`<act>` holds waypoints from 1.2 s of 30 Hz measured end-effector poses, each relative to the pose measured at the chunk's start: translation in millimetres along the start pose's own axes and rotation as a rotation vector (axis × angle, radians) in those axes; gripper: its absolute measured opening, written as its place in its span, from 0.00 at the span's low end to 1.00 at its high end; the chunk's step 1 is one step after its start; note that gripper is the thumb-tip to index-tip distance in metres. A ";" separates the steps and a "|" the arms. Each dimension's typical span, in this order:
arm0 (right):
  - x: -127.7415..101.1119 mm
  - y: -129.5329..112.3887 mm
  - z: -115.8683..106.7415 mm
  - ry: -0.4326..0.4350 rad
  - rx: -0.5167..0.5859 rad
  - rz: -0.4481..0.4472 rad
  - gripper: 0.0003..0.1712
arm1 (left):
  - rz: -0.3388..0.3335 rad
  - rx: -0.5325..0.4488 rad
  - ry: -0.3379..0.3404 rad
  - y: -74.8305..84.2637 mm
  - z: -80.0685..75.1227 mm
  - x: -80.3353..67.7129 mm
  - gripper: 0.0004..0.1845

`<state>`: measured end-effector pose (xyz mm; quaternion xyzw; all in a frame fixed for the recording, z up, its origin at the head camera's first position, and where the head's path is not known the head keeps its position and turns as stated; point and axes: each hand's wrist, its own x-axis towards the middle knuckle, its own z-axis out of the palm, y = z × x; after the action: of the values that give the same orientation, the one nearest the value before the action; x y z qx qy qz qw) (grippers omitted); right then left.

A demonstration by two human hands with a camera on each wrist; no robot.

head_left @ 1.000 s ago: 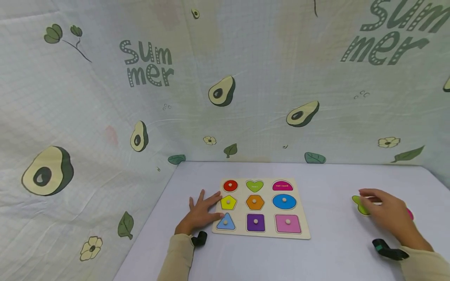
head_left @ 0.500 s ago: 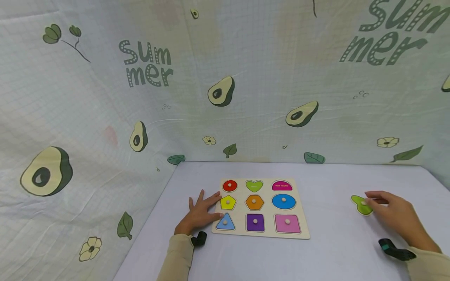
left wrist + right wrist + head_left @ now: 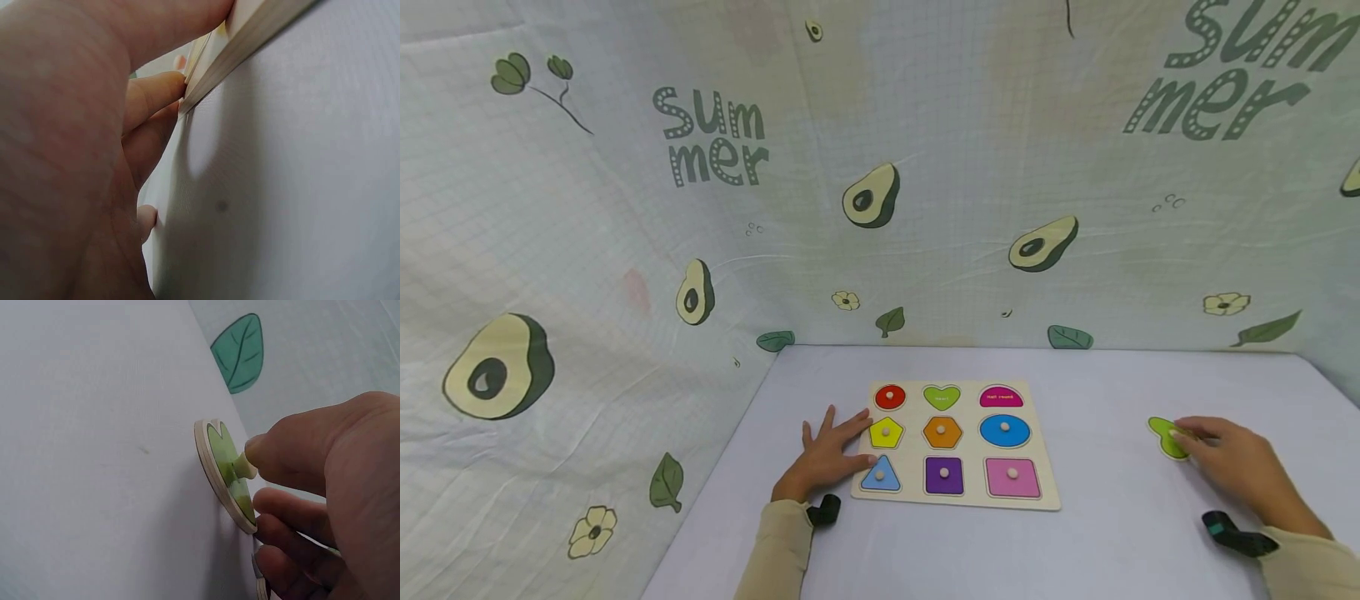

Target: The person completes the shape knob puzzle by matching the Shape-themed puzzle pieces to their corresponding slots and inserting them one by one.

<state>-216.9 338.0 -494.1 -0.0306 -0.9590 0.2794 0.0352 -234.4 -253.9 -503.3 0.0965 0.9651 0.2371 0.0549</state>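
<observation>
Your right hand (image 3: 1236, 467) rests on the green heart piece (image 3: 1165, 435), which lies flat on the white table (image 3: 1112, 542) well to the right of the puzzle board (image 3: 955, 443). In the right wrist view your fingers (image 3: 281, 453) are curled at the small pale peg (image 3: 240, 467) standing up from the heart piece (image 3: 228, 478), with a fingertip pressed against it, though you cannot tell whether a thumb closes on the peg from the far side. Another flat piece shows only as a thin edge beneath your lower fingers in that view, too hidden to name its colour. Your left hand (image 3: 827, 454) lies flat on the table with straight, spread fingers, holding nothing; its fingertips touch the left edge of the puzzle board, and the left wrist view shows a finger (image 3: 153, 100) pressed against the board's pale wooden edge (image 3: 250, 44). On the board, three rows of three shapes show: a red circle (image 3: 890, 396), a green heart recess (image 3: 942, 397) and a magenta half-round recess (image 3: 1001, 397) in the far row, these last two without pegs; a yellow pentagon (image 3: 886, 432), an orange hexagon (image 3: 942, 432) and a blue circle (image 3: 1004, 430) in the middle; a blue triangle (image 3: 880, 475), a purple square (image 3: 944, 474) and a pink square (image 3: 1012, 477) nearest you. A dark band (image 3: 1236, 537) sits at your right wrist. A pale cloth printed with avocados (image 3: 871, 196) hangs behind and to the left of the table.
</observation>
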 end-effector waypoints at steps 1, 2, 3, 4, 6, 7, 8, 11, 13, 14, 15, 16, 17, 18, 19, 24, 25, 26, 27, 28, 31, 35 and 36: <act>0.2 -0.6 -0.1 -0.003 -0.013 -0.003 0.35 | -0.001 0.000 -0.001 -0.2 0.1 -0.1 0.40; 0.4 -1.2 0.0 -0.004 -0.028 -0.009 0.35 | -0.001 -0.001 -0.003 0.1 -0.2 -0.6 0.40; 0.7 -1.4 0.1 -0.003 -0.039 -0.013 0.35 | 0.002 -0.005 -0.003 0.1 -0.2 -0.8 0.40; 1.2 -1.3 0.2 -0.002 -0.047 -0.019 0.34 | 0.005 -0.007 -0.003 -0.1 -0.3 -0.9 0.40; 2.5 -0.1 1.6 0.004 -0.066 -0.032 0.32 | 0.006 -0.010 -0.005 -0.2 -0.5 -0.8 0.41; 3.3 0.5 2.3 0.011 -0.074 -0.042 0.31 | 0.008 -0.011 -0.005 -0.3 -0.4 -0.7 0.41; 4.1 1.2 2.8 0.015 -0.075 -0.055 0.30 | 0.009 -0.009 -0.006 -0.6 -0.4 -0.5 0.41; 6.0 4.2 5.2 0.042 -0.078 -0.107 0.26 | 0.005 0.001 -0.009 -1.6 0.2 1.2 0.41; 6.3 5.6 7.2 0.066 -0.073 -0.137 0.23 | 0.004 0.009 -0.011 -2.5 0.7 2.3 0.40; 6.2 6.4 8.0 0.076 -0.069 -0.150 0.22 | 0.004 0.012 -0.012 -2.8 0.9 2.8 0.40; 6.0 7.0 8.9 0.086 -0.068 -0.155 0.21 | 0.004 0.012 -0.013 -2.9 1.0 3.0 0.40; 5.7 7.1 9.5 0.092 -0.066 -0.157 0.20 | 0.004 0.012 -0.013 -2.9 1.0 3.2 0.40; 5.4 7.4 10.0 0.099 -0.061 -0.154 0.20 | 0.003 0.013 -0.014 -2.7 0.9 3.2 0.40; 4.8 7.1 10.2 0.103 -0.055 -0.150 0.20 | 0.001 0.013 -0.015 -2.5 0.7 3.0 0.40; 4.4 6.8 10.3 0.107 -0.051 -0.146 0.20 | -0.001 0.012 -0.017 -2.1 0.3 2.7 0.40; 1.1 1.9 9.2 0.116 -0.022 -0.108 0.23 | -0.012 0.004 -0.015 0.1 -1.1 0.5 0.41; 0.4 0.6 8.8 0.115 -0.016 -0.092 0.24 | -0.013 0.001 -0.013 0.4 -1.3 0.3 0.41; -0.4 -0.8 8.5 0.114 -0.009 -0.075 0.25 | -0.014 -0.001 -0.011 0.6 -1.3 0.2 0.41; -0.9 -1.6 8.3 0.114 -0.005 -0.060 0.27 | -0.019 -0.001 -0.012 0.8 -1.3 0.2 0.41; -1.1 -2.7 7.8 0.114 -0.001 -0.043 0.29 | -0.018 -0.003 -0.010 0.8 -1.2 0.1 0.41; -2.3 -6.2 7.2 0.127 0.004 -0.002 0.32 | -0.014 -0.009 -0.004 0.9 -1.0 0.1 0.41; -3.3 -9.4 6.5 0.159 0.016 0.009 0.31 | -0.011 -0.015 -0.001 1.1 -1.1 0.0 0.41; -3.1 -10.0 6.2 0.164 0.021 0.010 0.31 | -0.011 -0.014 -0.001 1.1 -1.2 0.1 0.41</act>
<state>-214.8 326.0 -494.0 -0.0580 -0.9498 0.2862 0.1126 -234.5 -253.4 -501.8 0.0908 0.9639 0.2436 0.0576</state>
